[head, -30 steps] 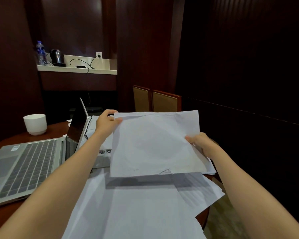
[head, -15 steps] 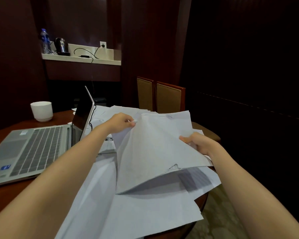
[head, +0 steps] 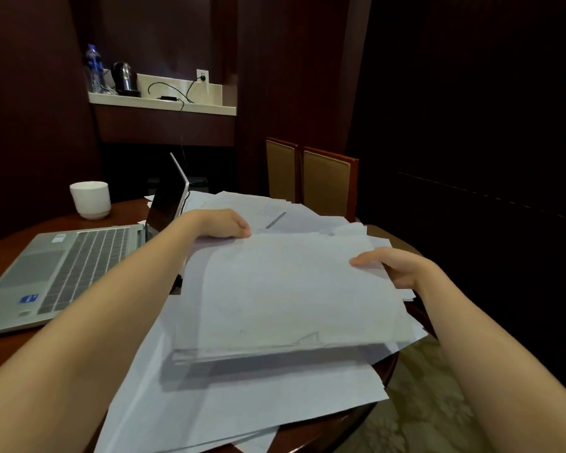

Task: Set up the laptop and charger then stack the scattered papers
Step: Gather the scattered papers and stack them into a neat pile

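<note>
Left hand (head: 224, 223): fingers curled over the far left corner of the held sheets (head: 291, 289), gripping them.
Right hand (head: 397, 269): pinches the right edge of the sheets, thumb on top.
Held sheets: raised just above the scattered papers (head: 242, 407), casting a shadow on them.
Scattered papers: spread over the round table (head: 384, 374).
Laptop (head: 79, 259): open, on the table's left side.
Charger (head: 168, 98): on the far shelf (head: 209, 108), plugged into the wall.

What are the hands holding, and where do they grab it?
A thin stack of papers: the left hand grips its far left corner, the right hand its right edge.
</note>
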